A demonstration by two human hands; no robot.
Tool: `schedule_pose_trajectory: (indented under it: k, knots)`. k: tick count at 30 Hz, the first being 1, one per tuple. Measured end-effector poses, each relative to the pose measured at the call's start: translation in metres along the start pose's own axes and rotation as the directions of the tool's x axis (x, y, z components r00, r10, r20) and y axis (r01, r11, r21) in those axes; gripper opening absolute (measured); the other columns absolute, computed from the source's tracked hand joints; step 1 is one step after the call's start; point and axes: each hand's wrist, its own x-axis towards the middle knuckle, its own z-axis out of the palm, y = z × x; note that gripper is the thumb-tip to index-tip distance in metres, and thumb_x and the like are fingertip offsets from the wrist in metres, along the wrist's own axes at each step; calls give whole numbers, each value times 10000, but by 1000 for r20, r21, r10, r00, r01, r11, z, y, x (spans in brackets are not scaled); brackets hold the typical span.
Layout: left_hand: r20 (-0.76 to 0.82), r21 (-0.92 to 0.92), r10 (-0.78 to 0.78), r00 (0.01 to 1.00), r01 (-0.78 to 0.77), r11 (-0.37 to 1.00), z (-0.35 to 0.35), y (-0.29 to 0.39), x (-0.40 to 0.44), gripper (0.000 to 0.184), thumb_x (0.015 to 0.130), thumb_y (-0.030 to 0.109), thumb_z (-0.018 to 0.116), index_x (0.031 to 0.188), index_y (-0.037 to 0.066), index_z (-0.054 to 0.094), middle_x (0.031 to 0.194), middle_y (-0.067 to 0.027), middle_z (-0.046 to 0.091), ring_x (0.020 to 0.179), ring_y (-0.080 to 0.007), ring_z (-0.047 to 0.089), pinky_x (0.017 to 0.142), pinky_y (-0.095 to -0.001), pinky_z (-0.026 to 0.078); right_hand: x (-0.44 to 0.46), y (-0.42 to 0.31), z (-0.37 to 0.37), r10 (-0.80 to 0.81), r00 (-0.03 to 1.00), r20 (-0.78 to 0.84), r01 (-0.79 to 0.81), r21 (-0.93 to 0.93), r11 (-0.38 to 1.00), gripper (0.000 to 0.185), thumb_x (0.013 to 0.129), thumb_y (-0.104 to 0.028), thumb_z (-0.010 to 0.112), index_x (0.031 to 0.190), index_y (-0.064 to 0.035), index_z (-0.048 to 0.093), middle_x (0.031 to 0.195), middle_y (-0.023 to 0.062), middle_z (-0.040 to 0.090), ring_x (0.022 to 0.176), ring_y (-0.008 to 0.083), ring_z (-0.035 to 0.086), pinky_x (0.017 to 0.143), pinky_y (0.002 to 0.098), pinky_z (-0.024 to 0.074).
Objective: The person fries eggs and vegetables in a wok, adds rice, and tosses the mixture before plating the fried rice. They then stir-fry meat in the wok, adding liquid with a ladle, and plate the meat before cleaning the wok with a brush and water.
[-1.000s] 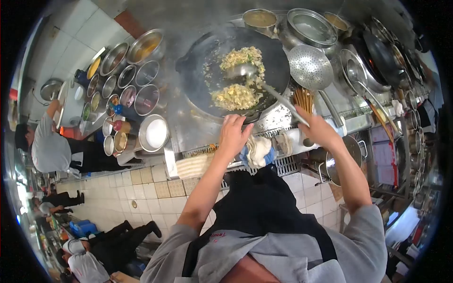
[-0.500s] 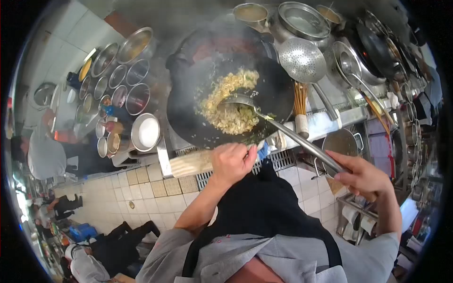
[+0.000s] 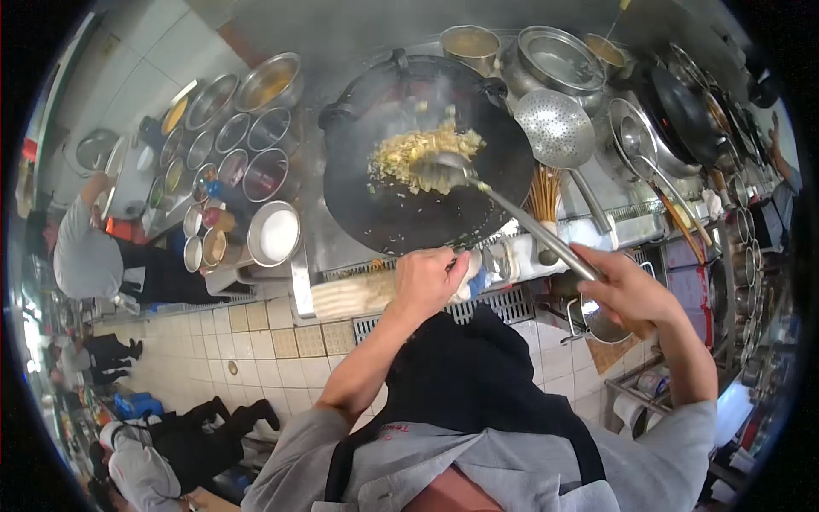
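My right hand (image 3: 630, 292) is wrapped round the long handle of a metal ladle (image 3: 546, 236). The ladle's bowl rests in a heap of yellowish chopped food with green bits (image 3: 401, 156), possibly egg fried rice, inside a black wok (image 3: 384, 224). Steam rises from the wok. At the near rim my left hand (image 3: 426, 283) is closed, thumb up, over a pale folded cloth (image 3: 354, 294). Whether it also grips the wok's edge is hidden under the fingers.
On the left stand several metal bowls of ingredients (image 3: 270, 177) and a bowl of white powder (image 3: 275, 234). To the right lie a perforated strainer (image 3: 554, 128), a bamboo brush (image 3: 544, 200) and another ladle (image 3: 640, 141). Co-workers (image 3: 149, 461) are at the left.
The food has shifted to the far side of the wok and bunched together, with some pieces in the air. The wok has tipped, and the ladle has moved up and away with my right hand.
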Motion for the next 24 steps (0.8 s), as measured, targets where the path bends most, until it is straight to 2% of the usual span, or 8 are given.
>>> schedule_pose_trajectory:
  k: [7,9,10,13,16,18,23,24]
  knots:
    - [-113,9,64,991,-64,998,30,-30,17,350,807,259,673,548,70,532,522,-132,535,489,-331,557,455,-426,418,43,-17,-15,23,999,24,-18,-199,980,625,897,-67,545,1473,-77,303,640,57,547,455,108,513,447,273,456]
    - [-122,1,107,987,-108,994,49,-45,4,353,803,252,678,543,68,525,504,-138,516,464,-328,541,450,-417,417,78,-5,0,-96,975,-199,20,-352,936,600,886,-60,550,1447,-45,339,734,155,630,577,200,604,583,327,497]
    - [-87,-1,120,989,-120,993,49,-42,-15,351,801,252,678,540,72,526,498,-136,513,453,-323,537,449,-415,419,112,41,8,-409,874,-261,259,-462,848,589,887,-112,582,1434,-66,368,752,225,656,592,271,633,600,393,506]
    - [-117,64,229,966,-223,973,38,-39,-40,349,792,260,679,528,95,524,480,-121,507,412,-300,514,433,-400,421,100,34,23,-626,703,-338,425,-505,751,569,875,-84,596,1411,-45,408,715,169,659,574,239,624,578,383,496]
    - [-114,106,155,981,-143,984,35,-58,-2,356,801,288,670,541,91,526,524,-117,535,465,-303,535,471,-408,426,47,-15,28,-148,944,-294,159,16,987,550,886,-69,586,1407,-32,412,672,91,614,478,144,545,477,331,443]
    - [-94,129,116,989,-103,986,50,-91,25,351,827,293,645,570,75,547,547,-122,533,541,-309,557,570,-438,442,39,-8,32,-165,947,-276,232,233,944,553,912,-59,560,1435,-60,381,631,24,516,422,70,447,372,259,360]
    - [51,101,25,998,-30,994,63,-125,51,233,834,258,637,726,53,625,762,-136,594,814,-314,583,767,-445,425,100,33,63,-41,995,-89,98,923,372,466,966,-128,504,1411,-96,370,631,-3,465,398,73,398,305,215,300]
    - [80,97,-11,997,3,995,62,-122,48,200,829,248,640,778,55,644,842,-142,619,888,-317,584,797,-448,419,137,38,69,-64,994,-90,108,898,426,336,966,-132,500,1293,-80,442,619,-14,460,402,70,401,313,227,313]
